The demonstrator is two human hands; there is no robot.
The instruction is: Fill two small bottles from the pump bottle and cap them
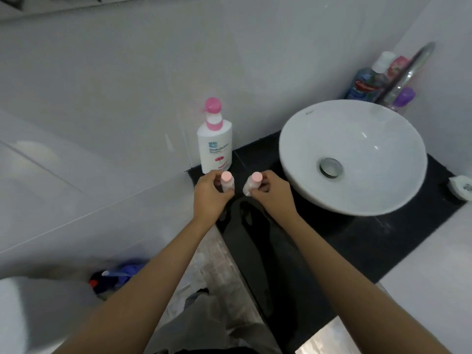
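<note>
A white pump bottle with a pink pump head stands against the wall at the left end of the black counter. Just in front of it, my left hand grips a small pale bottle with a pink cap on it. My right hand grips a second small bottle, also pink-capped and tilted slightly left. The two bottles are upright, close together, a little above the counter's left end. Fingers hide most of each bottle's body.
A round white basin with a metal drain fills the counter to the right. Behind it stand a chrome tap, a blue mouthwash bottle and other toiletries. A soap dish sits far right. Cleaning items lie on the floor below left.
</note>
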